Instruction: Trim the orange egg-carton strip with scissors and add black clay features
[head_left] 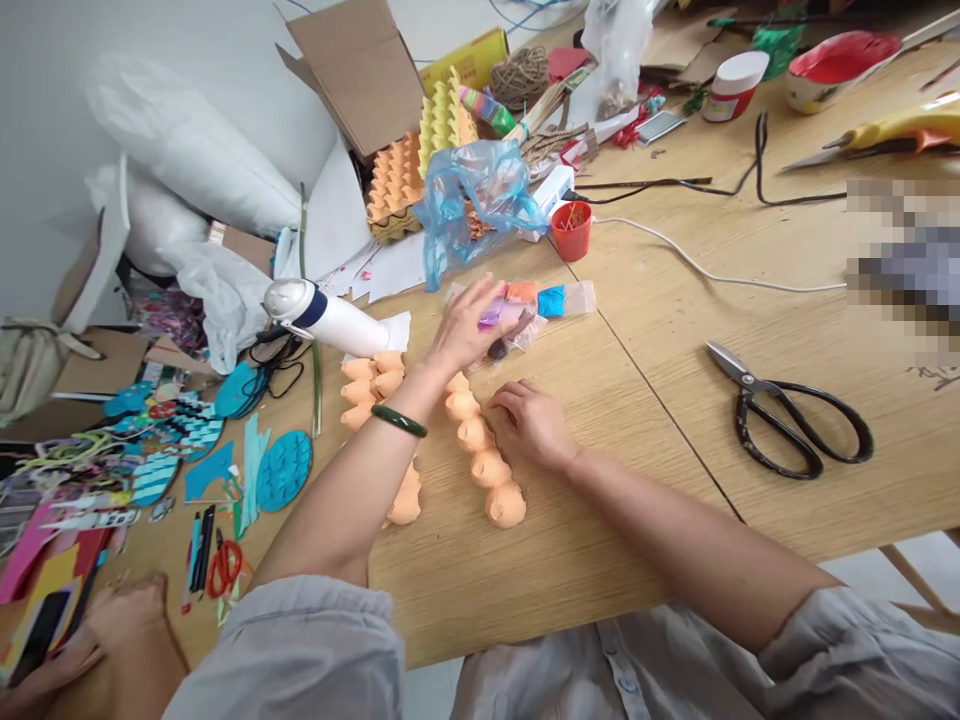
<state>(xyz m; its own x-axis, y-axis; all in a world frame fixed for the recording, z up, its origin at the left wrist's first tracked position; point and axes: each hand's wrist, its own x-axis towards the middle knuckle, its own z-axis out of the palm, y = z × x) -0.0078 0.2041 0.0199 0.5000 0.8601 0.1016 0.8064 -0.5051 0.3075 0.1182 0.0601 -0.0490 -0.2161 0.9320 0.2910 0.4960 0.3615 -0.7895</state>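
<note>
My left hand (469, 325), with a green bangle (399, 421) on its wrist, lies spread on a clear plastic packet of coloured modelling clay (517, 312), with blue, orange and purple pieces showing. My right hand (529, 425) curls against a strip of orange moulded-pulp egg carton (480, 450) lying on the wooden table (585, 540). A second orange carton strip (371, 385) lies to the left, partly hidden under my left forearm.
A white hot-air tool (322, 317) lies left of my hands. Black-handled scissors (780, 410) lie at right, near a white cable (712, 268). A red cup (571, 229), blue plastic bag (472, 200) and stacked egg trays (409, 170) stand behind. Another person's hand (127, 615) is at lower left among craft papers.
</note>
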